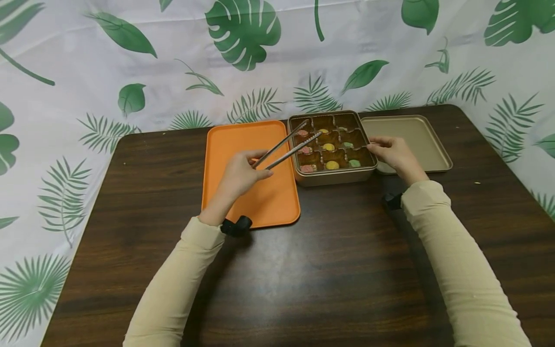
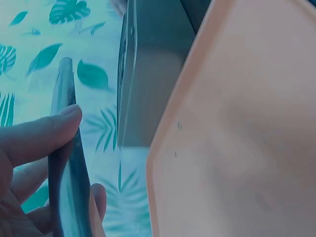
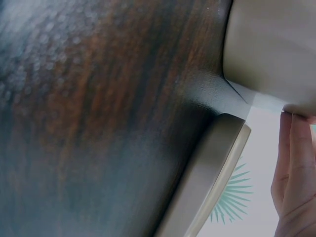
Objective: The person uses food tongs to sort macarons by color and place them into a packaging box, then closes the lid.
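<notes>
My left hand (image 1: 243, 174) holds metal tongs (image 1: 284, 153) between thumb and fingers, over the orange tray (image 1: 225, 193). The tongs' arms are spread, and their tips reach over the left part of an open tan tin box (image 1: 336, 178). Inside it, a brown divided insert carries pink macarons (image 1: 308, 168) on the left, yellow macarons (image 1: 332, 165) in the middle and green macarons (image 1: 354, 163) on the right. My right hand (image 1: 395, 153) pinches the box's right rim. In the right wrist view, fingers (image 3: 298, 158) reach to the box's wall (image 3: 276, 54).
To the box's right lies a shallow tan lid (image 1: 407, 140), hollow side up. The orange tray adjoins the box on the left. All stand on a dark wooden table (image 1: 321, 260), with a leaf-patterned white cloth (image 1: 173, 86) hanging behind.
</notes>
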### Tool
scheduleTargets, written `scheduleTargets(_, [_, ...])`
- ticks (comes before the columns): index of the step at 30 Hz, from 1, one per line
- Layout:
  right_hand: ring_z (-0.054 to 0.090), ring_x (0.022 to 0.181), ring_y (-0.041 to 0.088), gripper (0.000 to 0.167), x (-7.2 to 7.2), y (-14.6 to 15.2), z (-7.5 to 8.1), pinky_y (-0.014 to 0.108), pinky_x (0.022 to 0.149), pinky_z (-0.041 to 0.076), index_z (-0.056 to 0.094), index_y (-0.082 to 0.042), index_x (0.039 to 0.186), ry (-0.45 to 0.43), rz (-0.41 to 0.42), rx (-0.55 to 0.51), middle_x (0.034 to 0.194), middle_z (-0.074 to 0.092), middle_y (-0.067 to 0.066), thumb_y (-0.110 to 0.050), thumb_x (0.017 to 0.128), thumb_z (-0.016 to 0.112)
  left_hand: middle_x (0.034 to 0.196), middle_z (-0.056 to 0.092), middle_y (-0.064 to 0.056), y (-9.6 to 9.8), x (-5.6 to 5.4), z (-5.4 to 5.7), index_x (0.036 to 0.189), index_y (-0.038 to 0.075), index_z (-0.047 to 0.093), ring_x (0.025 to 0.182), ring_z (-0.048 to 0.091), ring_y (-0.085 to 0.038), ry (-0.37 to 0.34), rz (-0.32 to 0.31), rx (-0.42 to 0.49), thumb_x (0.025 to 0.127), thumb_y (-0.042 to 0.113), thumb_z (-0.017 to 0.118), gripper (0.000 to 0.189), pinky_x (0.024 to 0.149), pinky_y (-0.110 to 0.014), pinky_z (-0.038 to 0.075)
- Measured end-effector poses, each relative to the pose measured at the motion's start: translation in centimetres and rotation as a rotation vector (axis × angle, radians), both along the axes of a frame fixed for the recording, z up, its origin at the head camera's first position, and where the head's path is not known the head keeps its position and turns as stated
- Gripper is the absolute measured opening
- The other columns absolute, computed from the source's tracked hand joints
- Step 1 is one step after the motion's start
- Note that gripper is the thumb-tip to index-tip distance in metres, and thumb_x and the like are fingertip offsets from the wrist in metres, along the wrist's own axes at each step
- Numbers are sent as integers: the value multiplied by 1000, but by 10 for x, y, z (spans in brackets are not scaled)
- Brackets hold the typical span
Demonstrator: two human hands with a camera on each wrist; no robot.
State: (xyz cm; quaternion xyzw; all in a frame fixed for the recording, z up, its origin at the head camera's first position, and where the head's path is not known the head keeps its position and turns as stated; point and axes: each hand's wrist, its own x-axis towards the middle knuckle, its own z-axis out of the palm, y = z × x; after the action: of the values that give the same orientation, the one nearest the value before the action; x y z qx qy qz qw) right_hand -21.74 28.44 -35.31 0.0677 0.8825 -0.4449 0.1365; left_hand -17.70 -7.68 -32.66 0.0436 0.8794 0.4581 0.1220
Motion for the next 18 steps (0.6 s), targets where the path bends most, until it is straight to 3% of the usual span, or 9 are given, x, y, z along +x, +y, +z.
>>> scheduleTargets(7, [42, 132, 36, 61, 0, -1, 1, 48, 109, 38, 31, -3, 149, 10, 0, -4, 149, 37, 25, -37, 100, 44, 144, 50, -10, -52, 8, 0, 141, 13, 50, 125, 47, -33, 30, 99, -16, 88, 13, 69, 56, 93, -47, 49])
scheduleTargets(12, [42, 132, 36, 60, 0, -1, 1, 47, 109, 38, 32, -2, 149, 18, -3, -1, 148, 37, 25, -36, 100, 43, 145, 46, -17, -85, 15, -3, 143, 10, 45, 133, 43, -37, 35, 198, 13, 89, 10, 66, 58, 101, -51, 45])
scheduleTargets(18, [43, 130, 34, 60, 1, -2, 1, 47, 108, 39, 33, -4, 149, 13, -5, 8, 146, 40, 25, -38, 100, 44, 141, 49, -23, -112, 20, -14, 145, 5, 40, 128, 47, -38, 16, 296, 58, 89, 5, 64, 62, 104, -49, 42])
